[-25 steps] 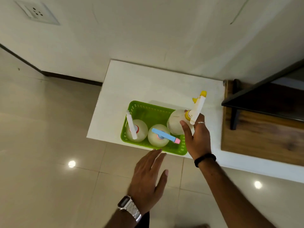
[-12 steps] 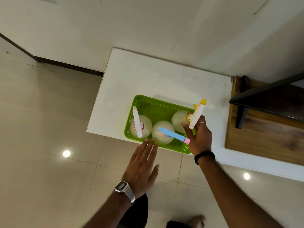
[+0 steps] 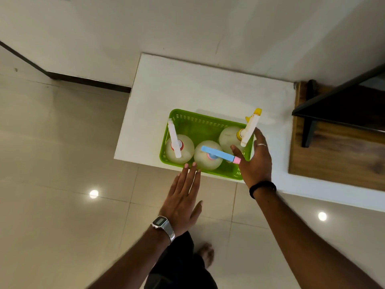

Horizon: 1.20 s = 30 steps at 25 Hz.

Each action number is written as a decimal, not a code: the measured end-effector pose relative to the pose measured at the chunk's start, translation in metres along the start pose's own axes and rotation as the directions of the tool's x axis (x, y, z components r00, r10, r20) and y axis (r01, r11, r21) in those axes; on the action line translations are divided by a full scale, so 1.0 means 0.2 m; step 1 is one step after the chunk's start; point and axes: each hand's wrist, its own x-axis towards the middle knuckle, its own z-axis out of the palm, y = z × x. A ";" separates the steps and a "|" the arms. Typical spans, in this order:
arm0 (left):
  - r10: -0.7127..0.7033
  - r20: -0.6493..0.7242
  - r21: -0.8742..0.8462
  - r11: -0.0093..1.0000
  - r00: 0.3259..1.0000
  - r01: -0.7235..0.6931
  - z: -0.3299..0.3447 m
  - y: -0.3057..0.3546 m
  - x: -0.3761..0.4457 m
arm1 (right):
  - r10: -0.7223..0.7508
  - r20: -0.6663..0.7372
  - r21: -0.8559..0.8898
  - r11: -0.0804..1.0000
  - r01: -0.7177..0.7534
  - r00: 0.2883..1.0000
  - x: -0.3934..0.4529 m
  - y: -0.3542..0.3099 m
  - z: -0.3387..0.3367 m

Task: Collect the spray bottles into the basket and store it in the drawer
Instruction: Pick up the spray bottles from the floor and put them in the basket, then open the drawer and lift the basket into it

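Green basket (image 3: 208, 122) holding three spray bottles (image 3: 179, 150) on white counter (image 3: 187, 88); left hand (image 3: 183, 197) flat and right hand (image 3: 257, 161) spread, both empty, at its near rim; wooden shelf (image 3: 337, 155) adjoining right.

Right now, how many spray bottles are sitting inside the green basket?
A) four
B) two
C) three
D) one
C: three bottles stand in the green basket: the bottle with the white sprayer, the bottle with the blue and pink sprayer and the bottle with the yellow-tipped sprayer.
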 end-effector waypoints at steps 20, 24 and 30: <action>-0.855 0.053 -0.697 0.339 0.517 0.632 -0.08 -1.00 0.05 | 0.009 0.033 -0.515 0.857 0.009 0.999 -0.68 0.32 0.17; -0.815 0.072 -0.699 0.370 0.575 0.613 -0.01 -1.09 0.03 | -0.079 -0.066 -0.493 0.869 0.036 0.995 -0.64 0.28 0.23; -0.843 0.026 -0.782 0.318 0.537 0.536 0.05 -1.04 0.01 | -0.053 -0.055 -0.615 0.788 0.007 0.997 -0.61 0.27 0.30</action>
